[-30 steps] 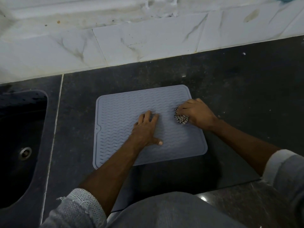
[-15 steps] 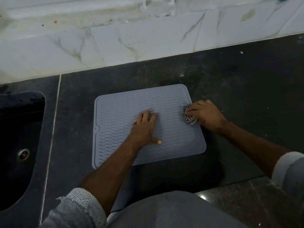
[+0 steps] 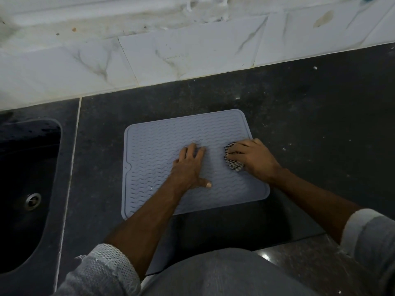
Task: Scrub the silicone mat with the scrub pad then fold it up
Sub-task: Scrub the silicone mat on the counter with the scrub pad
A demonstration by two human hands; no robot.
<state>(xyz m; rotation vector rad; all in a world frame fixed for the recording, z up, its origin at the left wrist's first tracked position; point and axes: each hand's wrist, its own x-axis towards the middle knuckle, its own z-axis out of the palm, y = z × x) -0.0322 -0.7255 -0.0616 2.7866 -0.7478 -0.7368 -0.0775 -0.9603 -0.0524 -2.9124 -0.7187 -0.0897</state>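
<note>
Where the dark counter (image 3: 299, 124) drops away at far left, a black sink (image 3: 23, 189) sits with its metal drain (image 3: 33, 201) showing. Right of it, the grey silicone mat (image 3: 162, 142) lies flat and unfolded on the counter, wavy ribs up, 1 small notch on its left rim. Left hand (image 3: 188, 167) rests palm-down near mat centre, fingers spread, thumb out, gripping nothing. Just right, the right hand (image 3: 254, 157) has its fingers curled and clamped on the checkered scrub pad (image 3: 233, 161), pressed to the mat's right side. White marble tiles (image 3: 192, 50) run behind.
</note>
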